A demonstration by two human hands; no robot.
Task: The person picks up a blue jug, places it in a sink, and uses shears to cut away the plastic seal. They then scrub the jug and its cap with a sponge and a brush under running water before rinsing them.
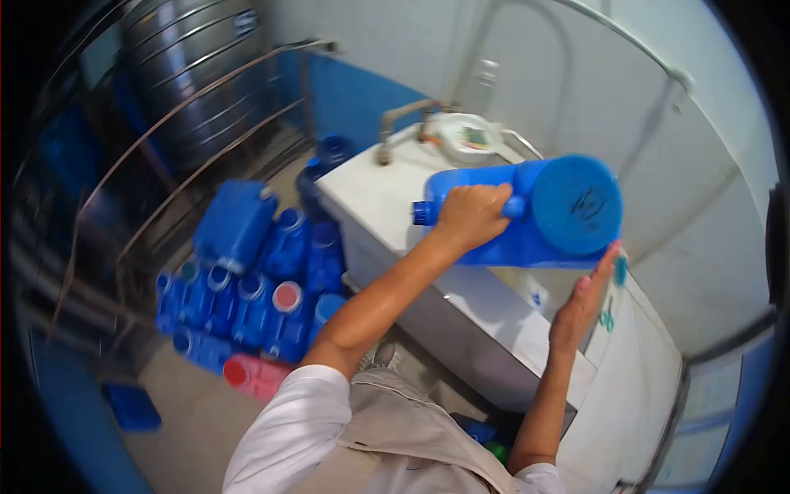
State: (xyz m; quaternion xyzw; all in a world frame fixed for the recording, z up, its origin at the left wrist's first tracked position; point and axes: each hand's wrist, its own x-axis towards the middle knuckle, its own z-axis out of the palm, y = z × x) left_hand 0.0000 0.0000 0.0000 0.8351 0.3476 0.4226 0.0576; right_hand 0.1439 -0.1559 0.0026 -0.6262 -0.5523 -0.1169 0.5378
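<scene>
A person leans over a white bench and holds a large blue jug above it. The jug lies on its side in the air, with a wide round lid facing the camera and dark marks scrawled on the lid. A small dark blue cap sits at the jug's other end. The jug's walls hide what is inside, so whether it is full cannot be told.

The left hand is closed around the jug's handle, between the small cap and the wide lid. The right hand is open, its fingers straight and together, with the fingertips at the jug's lower corner beside the lid; whether they touch it is hard to tell.

At the far end of the bench are a metal tap and a round white container with a green and yellow patch on top. A clear bottle stands behind them.

On the floor to the person's left, many blue containers are crowded together, one with a pink cap. One larger blue can lies tilted at the back of the group, and a red container lies at the front. Their contents cannot be seen either.
</scene>
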